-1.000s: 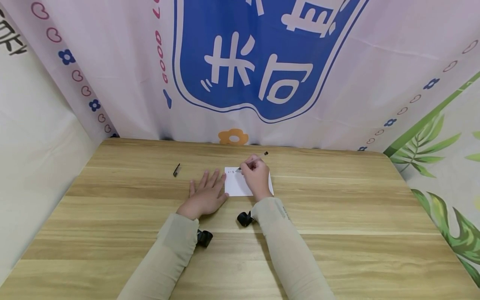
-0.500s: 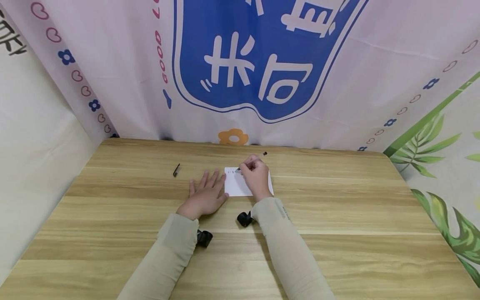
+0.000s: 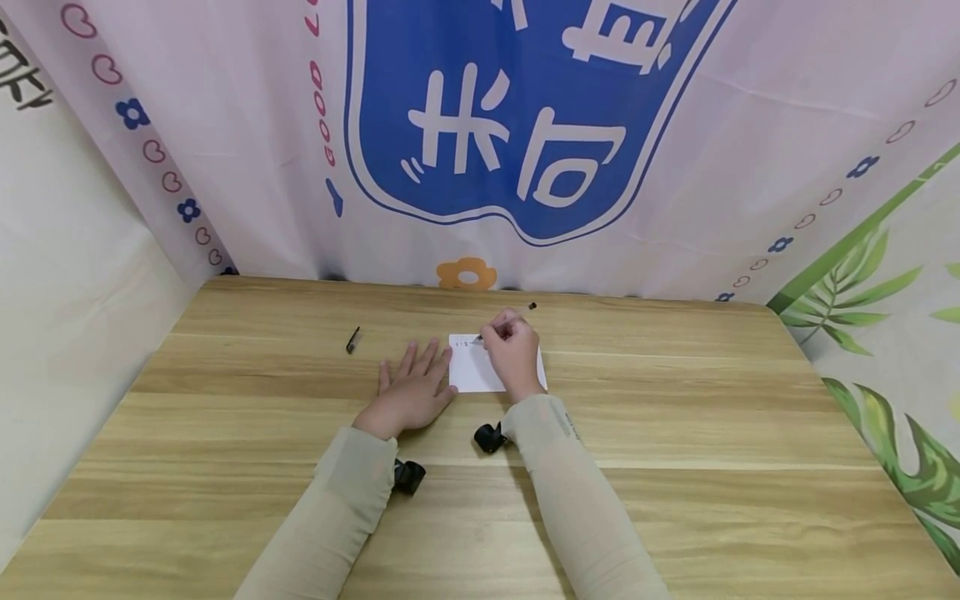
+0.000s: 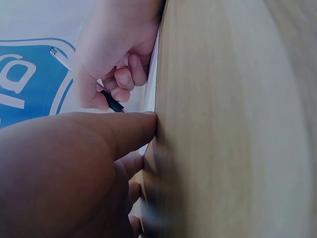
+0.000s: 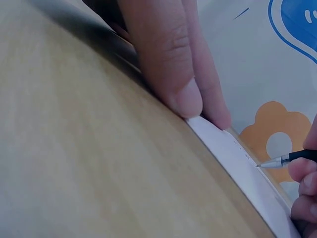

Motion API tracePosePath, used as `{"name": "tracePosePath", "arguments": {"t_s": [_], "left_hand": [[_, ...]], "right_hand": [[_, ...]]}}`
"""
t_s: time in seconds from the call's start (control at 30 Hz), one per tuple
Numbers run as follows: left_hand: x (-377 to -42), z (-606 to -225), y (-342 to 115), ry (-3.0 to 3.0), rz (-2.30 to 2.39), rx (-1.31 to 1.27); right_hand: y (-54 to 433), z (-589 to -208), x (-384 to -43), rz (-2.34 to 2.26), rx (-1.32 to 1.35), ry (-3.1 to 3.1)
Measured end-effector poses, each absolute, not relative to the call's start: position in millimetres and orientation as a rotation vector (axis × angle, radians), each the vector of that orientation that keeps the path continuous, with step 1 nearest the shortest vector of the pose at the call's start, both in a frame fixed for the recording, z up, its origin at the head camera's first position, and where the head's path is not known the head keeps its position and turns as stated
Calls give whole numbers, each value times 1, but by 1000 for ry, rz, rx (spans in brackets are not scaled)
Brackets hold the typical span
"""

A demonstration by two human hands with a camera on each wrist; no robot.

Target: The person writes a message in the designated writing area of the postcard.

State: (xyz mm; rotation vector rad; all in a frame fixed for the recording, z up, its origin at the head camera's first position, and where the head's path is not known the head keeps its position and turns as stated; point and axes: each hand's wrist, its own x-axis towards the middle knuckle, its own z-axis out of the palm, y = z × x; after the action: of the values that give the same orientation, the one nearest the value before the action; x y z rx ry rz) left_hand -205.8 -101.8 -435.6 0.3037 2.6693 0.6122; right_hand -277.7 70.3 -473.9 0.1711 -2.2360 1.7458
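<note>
A small white sheet of paper point(image 3: 474, 372) lies on the wooden table, with a short row of dark marks along its upper left. My right hand point(image 3: 513, 354) pinches a pen point(image 4: 113, 102) with a clear barrel and black grip. In the right wrist view the pen's tip point(image 5: 259, 165) meets the paper near the marks. My left hand point(image 3: 411, 395) lies flat with fingers spread, its thumb and index fingertip on the paper's left edge. The right hand covers the paper's right part in the head view.
A pen cap point(image 3: 353, 340) with a black clip lies on the table point(image 3: 675, 400) left of the paper. Small black cameras hang at the left wrist point(image 3: 409, 477) and the right wrist point(image 3: 490, 437). A printed curtain point(image 3: 262, 167) stands behind the table's far edge.
The pen shifts slightly left, then back right, and its rear end swings with it. The row of marks looks slightly longer. The left hand, paper and cap stay in place.
</note>
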Motion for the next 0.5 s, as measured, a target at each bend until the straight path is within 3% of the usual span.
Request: {"name": "tracePosePath", "arguments": {"t_s": [0.5], "left_hand": [[-206, -436, -102, 2667, 617, 297]], "right_hand": [[70, -475, -279, 1744, 203, -2253]]}}
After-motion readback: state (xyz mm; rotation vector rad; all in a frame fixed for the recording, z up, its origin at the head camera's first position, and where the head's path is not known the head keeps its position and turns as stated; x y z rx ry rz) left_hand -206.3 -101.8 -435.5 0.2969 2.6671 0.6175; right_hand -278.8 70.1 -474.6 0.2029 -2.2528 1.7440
